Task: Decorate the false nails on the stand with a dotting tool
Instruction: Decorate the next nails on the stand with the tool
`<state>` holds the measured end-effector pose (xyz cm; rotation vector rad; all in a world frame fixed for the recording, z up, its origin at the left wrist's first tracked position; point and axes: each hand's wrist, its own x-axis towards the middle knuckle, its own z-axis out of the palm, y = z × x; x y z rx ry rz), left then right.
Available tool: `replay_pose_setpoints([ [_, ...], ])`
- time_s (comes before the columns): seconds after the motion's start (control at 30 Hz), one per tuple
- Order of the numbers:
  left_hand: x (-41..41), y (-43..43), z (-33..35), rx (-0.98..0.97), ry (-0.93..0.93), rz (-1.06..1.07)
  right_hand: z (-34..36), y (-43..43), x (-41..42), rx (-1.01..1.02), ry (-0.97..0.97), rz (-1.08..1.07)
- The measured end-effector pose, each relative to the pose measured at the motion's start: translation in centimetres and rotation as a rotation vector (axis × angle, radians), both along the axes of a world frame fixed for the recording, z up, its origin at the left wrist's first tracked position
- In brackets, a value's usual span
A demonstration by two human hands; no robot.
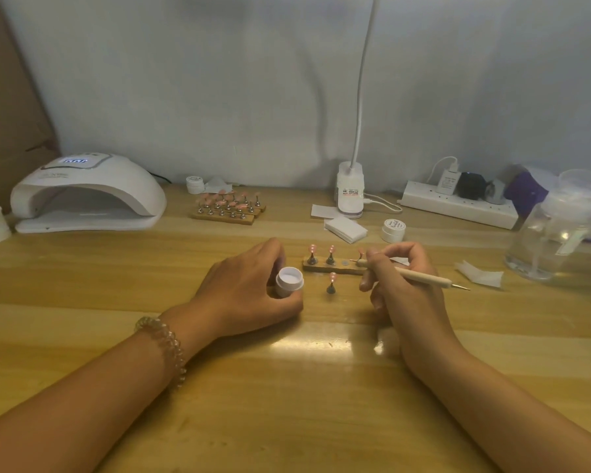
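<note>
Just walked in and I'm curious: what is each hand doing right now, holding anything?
Left hand: closed round the small white jar, which is open.
Right hand: closed on the dotting tool.

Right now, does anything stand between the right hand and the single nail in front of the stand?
Nothing visible does. The single nail stands on the table just left of the right hand, which holds the dotting tool; the stand lies behind it, the white jar in the left hand beyond it.
</note>
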<state>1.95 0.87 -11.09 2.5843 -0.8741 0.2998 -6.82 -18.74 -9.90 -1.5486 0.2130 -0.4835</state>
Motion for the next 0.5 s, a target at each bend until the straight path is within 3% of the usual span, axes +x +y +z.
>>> replay_pose_setpoints([
  [0.27,-2.2,-1.4,0.1,0.054,-0.08,-0.171,0.1,1.4,-1.0,0.038,0.019,0.113],
  [0.5,-2.5,-1.5,0.3,0.028,-0.091,-0.175,0.1,1.4,-0.9,0.028,0.047,0.132],
])
